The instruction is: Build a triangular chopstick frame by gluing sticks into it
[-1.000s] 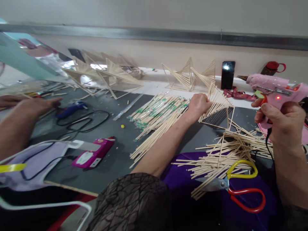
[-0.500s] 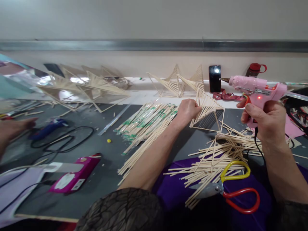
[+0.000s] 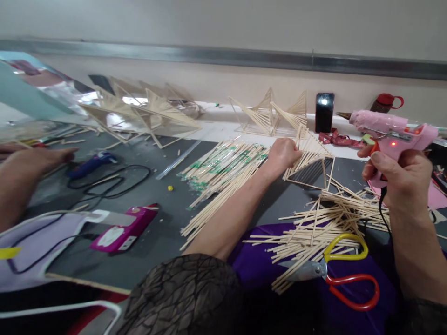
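Observation:
My right hand [image 3: 407,170] is wrapped round the handle of a pink hot glue gun [image 3: 380,125]. Its nozzle points left, and a small red light glows on its side. My left hand [image 3: 284,153] is closed at the left edge of a twisted frame of thin wooden sticks [image 3: 312,151], pinching it; the fingertips are partly hidden. Loose wooden sticks [image 3: 328,211] lie in a heap below the frame. Across them rest scissors [image 3: 344,267] with one yellow and one red handle.
Bagged sticks [image 3: 223,163] lie left of my forearm. Finished stick models [image 3: 139,111] stand along the wall, near a phone [image 3: 324,113]. A blue glue gun [image 3: 91,165] with a looped cable and a magenta box [image 3: 124,229] lie left. Another person's hand [image 3: 42,163] reaches in there.
The view has turned and tilted slightly, so most things sit further right. At the left, the other person's hand shows more. My two hands keep their holds.

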Available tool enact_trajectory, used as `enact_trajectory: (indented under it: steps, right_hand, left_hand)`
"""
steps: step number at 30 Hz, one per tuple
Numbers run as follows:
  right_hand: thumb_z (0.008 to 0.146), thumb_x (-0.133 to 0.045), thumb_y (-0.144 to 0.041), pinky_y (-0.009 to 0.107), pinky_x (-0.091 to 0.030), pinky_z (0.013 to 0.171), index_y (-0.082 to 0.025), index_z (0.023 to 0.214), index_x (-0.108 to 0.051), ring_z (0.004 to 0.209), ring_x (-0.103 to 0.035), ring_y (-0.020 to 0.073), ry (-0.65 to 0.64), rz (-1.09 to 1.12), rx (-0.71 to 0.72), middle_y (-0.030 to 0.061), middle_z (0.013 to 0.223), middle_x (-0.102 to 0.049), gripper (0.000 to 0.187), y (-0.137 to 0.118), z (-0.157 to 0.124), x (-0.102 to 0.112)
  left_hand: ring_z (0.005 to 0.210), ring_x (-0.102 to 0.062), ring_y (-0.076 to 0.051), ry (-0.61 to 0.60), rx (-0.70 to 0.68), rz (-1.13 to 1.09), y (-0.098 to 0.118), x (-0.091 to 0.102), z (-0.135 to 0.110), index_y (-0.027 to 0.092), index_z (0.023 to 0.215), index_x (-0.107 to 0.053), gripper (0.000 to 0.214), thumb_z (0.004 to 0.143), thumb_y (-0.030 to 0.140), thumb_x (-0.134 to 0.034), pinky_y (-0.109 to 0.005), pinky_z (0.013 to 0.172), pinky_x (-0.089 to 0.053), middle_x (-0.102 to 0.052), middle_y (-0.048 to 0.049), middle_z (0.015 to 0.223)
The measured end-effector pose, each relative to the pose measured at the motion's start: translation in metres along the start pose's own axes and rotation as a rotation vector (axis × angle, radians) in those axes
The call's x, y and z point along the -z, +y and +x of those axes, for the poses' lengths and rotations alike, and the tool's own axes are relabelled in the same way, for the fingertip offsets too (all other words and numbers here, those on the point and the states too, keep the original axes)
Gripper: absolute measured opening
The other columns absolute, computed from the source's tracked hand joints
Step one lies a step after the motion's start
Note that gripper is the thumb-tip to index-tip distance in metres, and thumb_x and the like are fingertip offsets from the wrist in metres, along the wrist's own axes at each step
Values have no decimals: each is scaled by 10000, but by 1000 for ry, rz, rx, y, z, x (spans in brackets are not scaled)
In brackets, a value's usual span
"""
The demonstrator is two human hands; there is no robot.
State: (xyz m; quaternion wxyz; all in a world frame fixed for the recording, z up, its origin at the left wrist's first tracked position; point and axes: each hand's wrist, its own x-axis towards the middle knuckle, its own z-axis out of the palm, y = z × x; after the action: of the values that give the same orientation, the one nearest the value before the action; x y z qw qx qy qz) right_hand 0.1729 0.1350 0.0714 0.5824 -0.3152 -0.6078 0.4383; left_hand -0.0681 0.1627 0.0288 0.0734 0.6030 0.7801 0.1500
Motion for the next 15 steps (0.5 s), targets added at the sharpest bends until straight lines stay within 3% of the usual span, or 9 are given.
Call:
enact_trajectory:
  steps: [9,15]
  right_hand:
    - [726,-745,-252,230,-465,421,-162,750,-736,465,-566,98,-16,-35,-30,16,673,-691,94,2,-2,-3]
    - [747,-733,-275,230,-433,403,-195,761,-730,463,-559,102,-34,-32,-6,14,685,-690,81,7,-1,-2]
  left_hand:
    - [838,-685,-240,8,12,-5,2,1,-1,85,881,-779,298,753,208,-540,-320,834,-500,-730,-139,706]
    - [803,-681,-250,15,1,-14,1,3,-2,86,830,-779,289,752,217,-533,-336,812,-497,-713,-139,663]
